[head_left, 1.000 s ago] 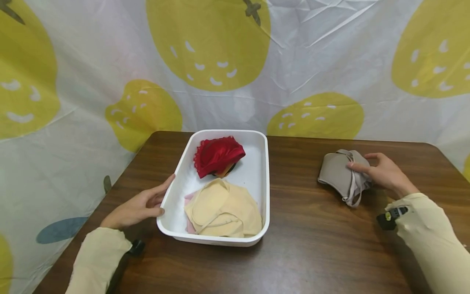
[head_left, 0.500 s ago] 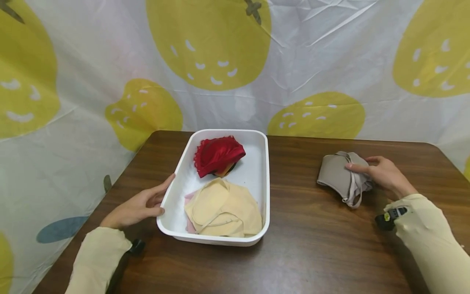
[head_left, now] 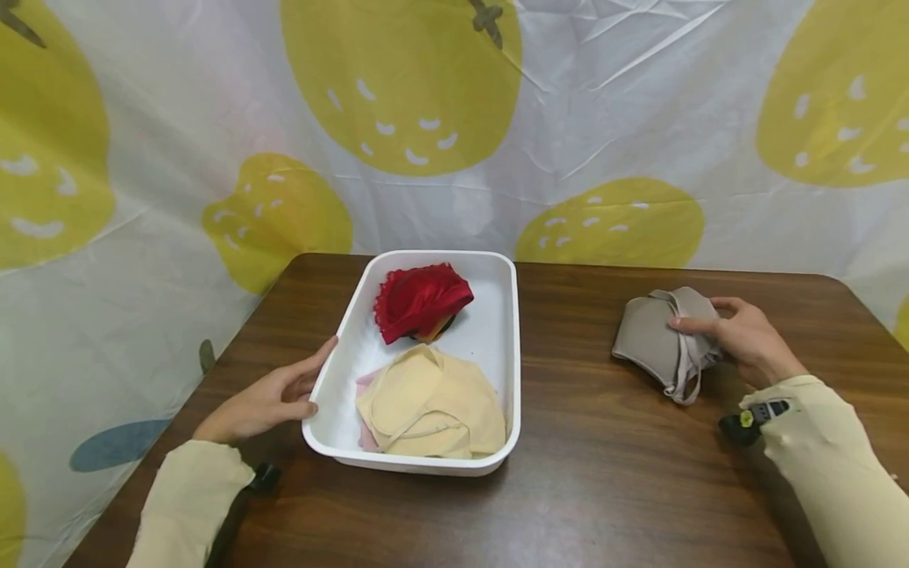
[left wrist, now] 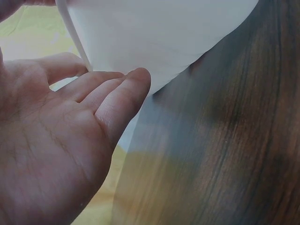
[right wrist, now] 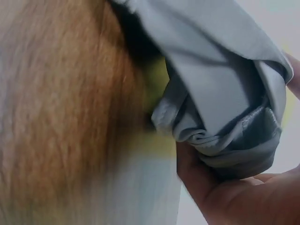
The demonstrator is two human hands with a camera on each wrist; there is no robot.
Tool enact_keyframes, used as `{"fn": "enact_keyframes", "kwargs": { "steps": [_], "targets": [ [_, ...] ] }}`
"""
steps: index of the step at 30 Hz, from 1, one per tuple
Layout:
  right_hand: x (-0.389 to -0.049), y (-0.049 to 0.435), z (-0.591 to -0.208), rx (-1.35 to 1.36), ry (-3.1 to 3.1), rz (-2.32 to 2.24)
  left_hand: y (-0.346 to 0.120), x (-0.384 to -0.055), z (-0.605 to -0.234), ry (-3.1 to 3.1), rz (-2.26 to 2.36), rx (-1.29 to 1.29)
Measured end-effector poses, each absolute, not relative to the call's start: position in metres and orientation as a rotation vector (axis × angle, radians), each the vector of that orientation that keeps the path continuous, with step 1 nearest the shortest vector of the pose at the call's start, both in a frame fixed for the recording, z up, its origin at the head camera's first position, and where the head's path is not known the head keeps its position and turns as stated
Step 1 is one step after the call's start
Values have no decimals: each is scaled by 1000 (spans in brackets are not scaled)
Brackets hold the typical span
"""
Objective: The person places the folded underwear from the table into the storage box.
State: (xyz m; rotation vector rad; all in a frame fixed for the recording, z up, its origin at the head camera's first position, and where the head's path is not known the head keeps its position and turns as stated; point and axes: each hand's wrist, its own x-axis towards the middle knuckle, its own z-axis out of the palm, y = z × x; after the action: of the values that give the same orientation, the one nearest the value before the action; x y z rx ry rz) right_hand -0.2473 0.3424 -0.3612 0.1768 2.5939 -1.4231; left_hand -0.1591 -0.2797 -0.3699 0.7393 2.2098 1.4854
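Observation:
My right hand (head_left: 756, 339) holds a folded grey-taupe bra (head_left: 649, 331) at its right side, thumb on top and fingers behind. The bra's thin straps hang down its front. In the right wrist view, the grey fabric (right wrist: 215, 89) is bunched above the fingers and thumb. On the left, my left hand (head_left: 266, 398) touches the left side of a white plastic tray (head_left: 514, 355). Its thumb and forefinger lie apart along the rim. The left wrist view shows extended fingers (left wrist: 126, 93) against the tray's outer wall (left wrist: 154, 37).
Inside the tray, a red satin garment with a frilled edge (head_left: 419, 300) lies at the back, over something orange and black. A beige bra (head_left: 433, 402) lies at the front, above pink cloth (head_left: 365, 430). A lemon-print curtain (head_left: 454, 205) hangs behind the brown wooden table (head_left: 596, 473).
The grey bra shifts and tilts slightly in my right hand. My left hand and the tray stay where they were.

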Motion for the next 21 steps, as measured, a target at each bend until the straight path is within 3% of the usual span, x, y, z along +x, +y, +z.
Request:
{"fn": "enact_keyframes", "kwargs": {
  "steps": [21],
  "targets": [
    [-247,337,-358,191,2224,-1883,-280,-159,-372,2218,1493,756]
  ]
}}
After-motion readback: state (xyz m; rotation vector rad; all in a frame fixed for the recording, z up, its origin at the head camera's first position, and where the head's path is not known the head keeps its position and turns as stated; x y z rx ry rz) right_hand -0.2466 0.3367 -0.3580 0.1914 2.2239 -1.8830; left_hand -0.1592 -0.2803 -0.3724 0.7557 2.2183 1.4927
